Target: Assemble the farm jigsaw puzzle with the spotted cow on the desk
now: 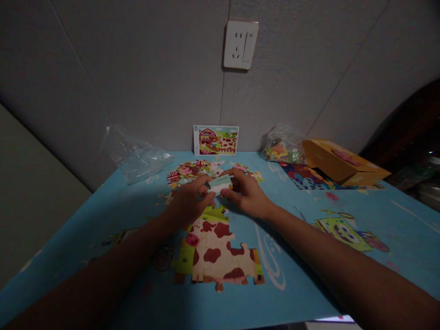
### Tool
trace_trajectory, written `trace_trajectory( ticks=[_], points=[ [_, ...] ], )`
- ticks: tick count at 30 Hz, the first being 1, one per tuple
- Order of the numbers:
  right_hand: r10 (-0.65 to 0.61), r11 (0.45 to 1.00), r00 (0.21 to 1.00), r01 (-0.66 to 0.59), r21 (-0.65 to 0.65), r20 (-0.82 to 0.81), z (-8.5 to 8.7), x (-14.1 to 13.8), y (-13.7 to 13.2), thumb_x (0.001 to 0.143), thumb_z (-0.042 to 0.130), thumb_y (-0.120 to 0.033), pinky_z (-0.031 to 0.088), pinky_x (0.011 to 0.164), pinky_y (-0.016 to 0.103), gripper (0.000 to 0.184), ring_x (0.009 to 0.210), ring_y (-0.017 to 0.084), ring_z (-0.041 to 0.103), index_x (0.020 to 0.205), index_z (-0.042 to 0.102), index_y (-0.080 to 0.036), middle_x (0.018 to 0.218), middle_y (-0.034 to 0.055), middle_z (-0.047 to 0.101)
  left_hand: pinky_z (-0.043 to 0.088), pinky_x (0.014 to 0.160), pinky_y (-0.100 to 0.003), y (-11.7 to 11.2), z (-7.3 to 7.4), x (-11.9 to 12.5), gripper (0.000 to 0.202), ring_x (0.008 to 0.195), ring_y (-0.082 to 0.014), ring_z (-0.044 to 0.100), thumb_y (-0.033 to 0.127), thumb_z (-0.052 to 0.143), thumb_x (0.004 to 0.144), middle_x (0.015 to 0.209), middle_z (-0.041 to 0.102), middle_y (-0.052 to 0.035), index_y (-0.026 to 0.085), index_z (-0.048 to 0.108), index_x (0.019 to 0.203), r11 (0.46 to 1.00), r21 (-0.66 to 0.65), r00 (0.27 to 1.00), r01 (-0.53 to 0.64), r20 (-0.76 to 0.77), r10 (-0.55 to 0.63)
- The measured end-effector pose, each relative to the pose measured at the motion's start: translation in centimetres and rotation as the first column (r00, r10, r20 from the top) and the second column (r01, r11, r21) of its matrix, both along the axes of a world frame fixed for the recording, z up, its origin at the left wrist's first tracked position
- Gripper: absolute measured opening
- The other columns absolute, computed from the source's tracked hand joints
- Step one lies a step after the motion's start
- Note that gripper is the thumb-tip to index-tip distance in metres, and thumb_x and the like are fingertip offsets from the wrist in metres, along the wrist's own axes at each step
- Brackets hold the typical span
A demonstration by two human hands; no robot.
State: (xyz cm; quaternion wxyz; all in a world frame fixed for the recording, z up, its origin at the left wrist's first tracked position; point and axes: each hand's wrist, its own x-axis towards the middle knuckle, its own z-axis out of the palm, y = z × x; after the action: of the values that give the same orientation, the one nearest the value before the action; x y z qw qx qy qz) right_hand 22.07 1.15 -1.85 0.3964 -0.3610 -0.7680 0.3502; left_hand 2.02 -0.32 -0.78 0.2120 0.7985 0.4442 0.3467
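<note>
Between my two hands is a pale green and white puzzle piece (220, 184), lifted over the table. My left hand (189, 198) pinches its left side with thumb and fingers. The thumb and fingers of my right hand (249, 192) close on its right side. Below lies a partly joined cow puzzle (215, 254), its white and brown cow facing left. Loose puzzle pieces (185, 170) are heaped just beyond my hands, partly hidden by them. Against the wall leans a reference card (217, 140) with a barn and a cow.
A clear plastic bag (140, 158) lies at the back left. Another plastic bag (283, 145) with colourful contents sits at the back right, beside an open yellow box (343, 160) on a dark blue picture sheet (299, 178). A cartoon-printed blue cloth (305, 275) covers the table.
</note>
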Motion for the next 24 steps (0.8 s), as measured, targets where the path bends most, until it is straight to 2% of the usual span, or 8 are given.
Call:
trace_trajectory(
  ticks=[5, 8, 11, 13, 16, 18, 20, 24],
  points=[
    [-0.035, 0.997, 0.999, 0.035, 0.07, 0.001, 0.5, -0.4, -0.6, 0.082, 0.059, -0.023, 0.039, 0.06, 0.025, 0.03, 0.065, 0.013, 0.055, 0.111, 0.051, -0.02, 0.081, 0.0001, 0.064, 0.043, 0.065, -0.024, -0.4, 0.2, 0.2, 0.004, 0.058, -0.012, 0.061, 0.02, 0.055, 0.087, 0.063, 0.07, 0.0067, 0.02, 0.053, 0.091, 0.998, -0.039, 0.998, 0.051, 0.041, -0.049],
    [-0.241, 0.964, 0.967, 0.229, 0.133, 0.081, 1.3, 0.2, -0.3, 0.081, 0.055, -0.021, 0.038, 0.061, 0.026, 0.027, 0.064, 0.014, 0.053, 0.108, 0.057, -0.019, 0.076, -0.0006, 0.062, 0.045, 0.069, -0.027, 0.3, -0.3, -0.2, 0.015, 0.066, -0.0144, 0.063, 0.021, 0.056, 0.087, 0.068, 0.07, 0.0047, 0.02, 0.058, 0.102, 0.998, 0.062, 1.0, -0.001, 0.006, 0.001],
    [-0.485, 0.874, 0.83, 0.461, 0.15, 0.275, 1.7, 1.5, 0.7, 0.079, 0.049, -0.017, 0.039, 0.064, 0.028, 0.036, 0.069, 0.017, 0.056, 0.113, 0.062, -0.017, 0.082, 0.0035, 0.067, 0.047, 0.078, -0.032, 1.3, -0.9, -0.9, 0.021, 0.08, -0.0185, 0.064, 0.017, 0.055, 0.085, 0.079, 0.071, -0.0009, 0.018, 0.061, 0.105, 0.964, 0.226, 0.989, -0.137, -0.025, 0.146],
    [-0.556, 0.823, 0.691, 0.535, 0.191, 0.463, 1.7, 2.4, 1.3, 0.079, 0.048, -0.015, 0.041, 0.071, 0.031, 0.041, 0.076, 0.02, 0.059, 0.116, 0.065, -0.014, 0.089, 0.0088, 0.07, 0.047, 0.087, -0.038, 1.8, -1.2, -1.4, 0.019, 0.089, -0.0216, 0.063, 0.015, 0.055, 0.084, 0.089, 0.072, -0.0052, 0.017, 0.064, 0.1, 0.927, 0.335, 0.974, -0.171, -0.081, 0.209],
    [-0.593, 0.783, 0.496, 0.539, 0.311, 0.634, 1.1, 3.3, 2.0, 0.081, 0.05, -0.019, 0.041, 0.085, 0.038, 0.037, 0.093, 0.028, 0.06, 0.111, 0.07, -0.012, 0.094, 0.0159, 0.07, 0.045, 0.093, -0.044, 2.1, -1.6, -1.7, 0.015, 0.094, -0.0246, 0.063, 0.018, 0.058, 0.083, 0.095, 0.071, -0.0081, 0.016, 0.069, 0.092, 0.914, 0.396, 0.955, -0.085, -0.229, 0.188],
    [-0.642, 0.748, 0.448, 0.546, 0.377, 0.622, 0.6, 3.4, 2.2, 0.081, 0.054, -0.022, 0.039, 0.091, 0.042, 0.039, 0.105, 0.033, 0.056, 0.115, 0.07, -0.013, 0.105, 0.0196, 0.067, 0.045, 0.091, -0.045, 2.0, -1.9, -1.7, 0.014, 0.092, -0.0253, 0.062, 0.021, 0.061, 0.082, 0.093, 0.07, -0.0083, 0.017, 0.072, 0.09, 0.926, 0.377, 0.941, -0.03, -0.302, 0.154],
    [-0.661, 0.744, 0.495, 0.534, 0.403, 0.564, 0.3, 3.1, 2.2, 0.079, 0.059, -0.022, 0.04, 0.093, 0.044, 0.046, 0.112, 0.034, 0.052, 0.124, 0.065, -0.014, 0.118, 0.0203, 0.062, 0.046, 0.089, -0.045, 1.8, -2.0, -1.6, 0.015, 0.089, -0.0251, 0.06, 0.023, 0.065, 0.08, 0.094, 0.07, -0.0081, 0.018, 0.074, 0.091, 0.932, 0.361, 0.932, 0.015, -0.344, 0.119],
    [-0.447, 0.885, 0.711, 0.262, 0.385, 0.543, -0.1, 1.8, 1.5, 0.086, 0.058, -0.027, 0.035, 0.102, 0.045, 0.046, 0.121, 0.03, 0.048, 0.131, 0.058, -0.015, 0.132, 0.0145, 0.058, 0.044, 0.09, -0.045, 1.2, -1.8, -1.2, 0.02, 0.089, -0.0232, 0.059, 0.024, 0.066, 0.081, 0.101, 0.072, -0.006, 0.02, 0.074, 0.099, 0.937, 0.331, 0.927, 0.112, -0.374, 0.021]
  ],
)
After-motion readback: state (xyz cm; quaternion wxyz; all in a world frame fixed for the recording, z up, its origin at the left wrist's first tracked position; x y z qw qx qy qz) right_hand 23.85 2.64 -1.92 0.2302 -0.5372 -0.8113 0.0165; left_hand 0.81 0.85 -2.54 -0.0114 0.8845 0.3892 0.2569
